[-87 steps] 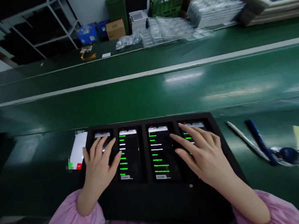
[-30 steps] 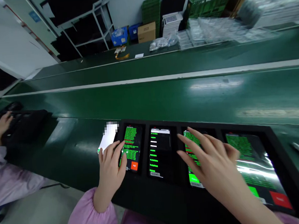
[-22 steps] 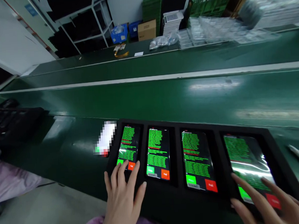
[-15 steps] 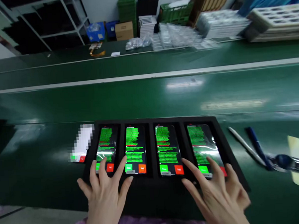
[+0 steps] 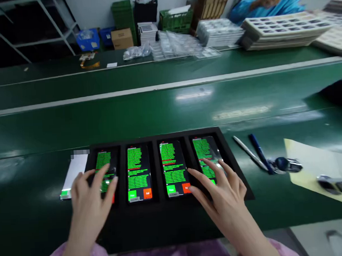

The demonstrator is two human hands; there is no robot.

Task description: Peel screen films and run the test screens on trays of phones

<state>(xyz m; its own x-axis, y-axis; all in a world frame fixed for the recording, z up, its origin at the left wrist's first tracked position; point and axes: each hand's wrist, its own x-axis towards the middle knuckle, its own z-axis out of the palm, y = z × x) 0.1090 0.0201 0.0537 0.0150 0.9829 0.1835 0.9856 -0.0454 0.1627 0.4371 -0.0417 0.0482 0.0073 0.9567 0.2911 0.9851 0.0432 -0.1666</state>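
Observation:
A black foam tray (image 5: pixel 161 227) lies on the green belt, holding several phones side by side in separate recesses. The first phone (image 5: pixel 104 166) is mostly covered by my left hand (image 5: pixel 91 212), whose spread fingers are over its screen. The second phone (image 5: pixel 138 171) and third phone (image 5: pixel 171 166) show green text above green and red buttons. My right hand (image 5: pixel 220 198) reaches over the fourth phone (image 5: pixel 203 153), and one fingertip is at the third phone's red button. Neither hand grips anything.
A white card (image 5: pixel 74 175) lies left of the tray. To the right are a white pen (image 5: pixel 248 152), a blue pen (image 5: pixel 260 154), a bagged metal item (image 5: pixel 284 165) and a yellow sheet (image 5: pixel 313 162). Stacked trays (image 5: pixel 283 32) line the far belt, with a person in blue (image 5: pixel 267 0) behind.
The phone screens have changed from short lists to full green text with buttons. My hands have moved from the tray's near edge up onto the phones. The view has swung left.

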